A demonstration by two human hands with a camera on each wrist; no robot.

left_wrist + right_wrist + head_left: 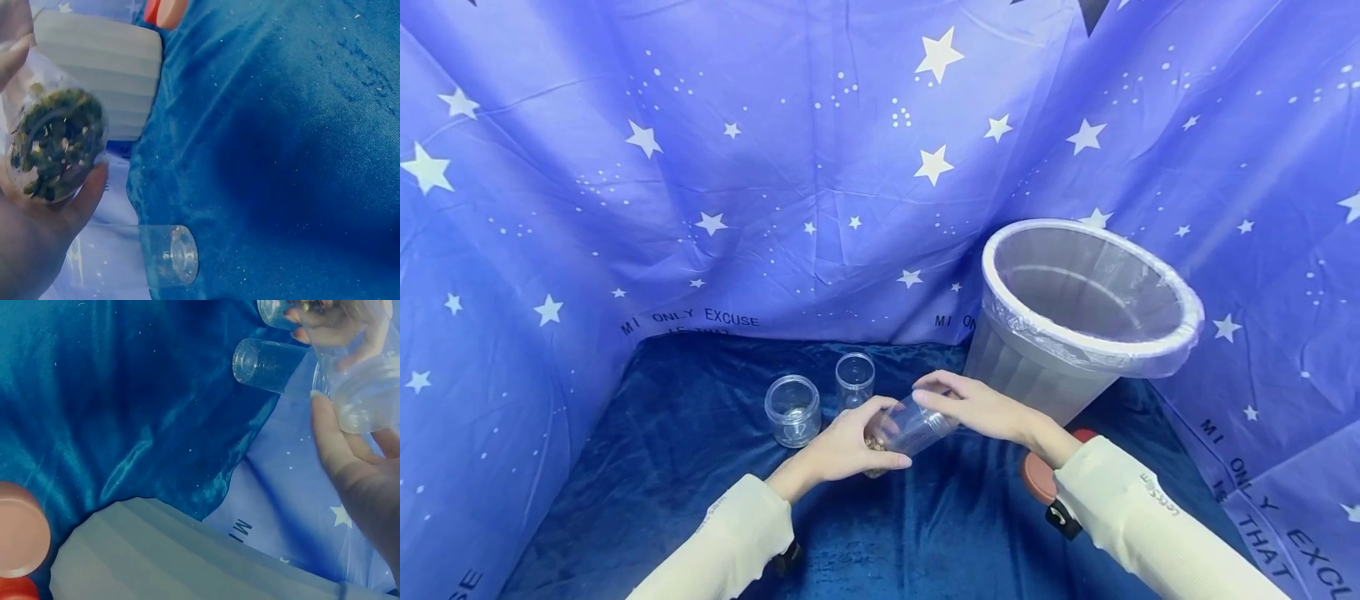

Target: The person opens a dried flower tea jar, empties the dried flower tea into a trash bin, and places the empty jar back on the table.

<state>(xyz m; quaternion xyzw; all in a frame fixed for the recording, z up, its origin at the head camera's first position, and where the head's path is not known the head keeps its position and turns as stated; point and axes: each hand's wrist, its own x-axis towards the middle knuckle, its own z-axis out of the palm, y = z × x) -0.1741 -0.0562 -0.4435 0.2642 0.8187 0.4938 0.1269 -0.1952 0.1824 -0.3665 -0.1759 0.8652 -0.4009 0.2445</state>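
Observation:
My left hand [850, 442] grips the lower end of a tilted clear plastic jar [912, 429]. Dried, dark green and pale bits [59, 144] lie at the jar's bottom, best seen in the left wrist view. At its raised end my right hand [973, 406] holds the clear plastic, thumb on one side and fingers on the other. A ridged, rounded clear part [365, 403] sits in that grasp; whether it is the jar's own neck or a separate piece, I cannot tell. Left of the hands stand a wide clear jar [793, 421] and a narrower one [855, 375].
A grey bin [1037, 379] lined with a clear bag stands at the back right. Beside it, partly under the right forearm, are a pinkish lid [1038, 477] and a red lid [1083, 436]. Blue velvety cloth [700, 467] covers the surface; starry curtains [820, 167] enclose it.

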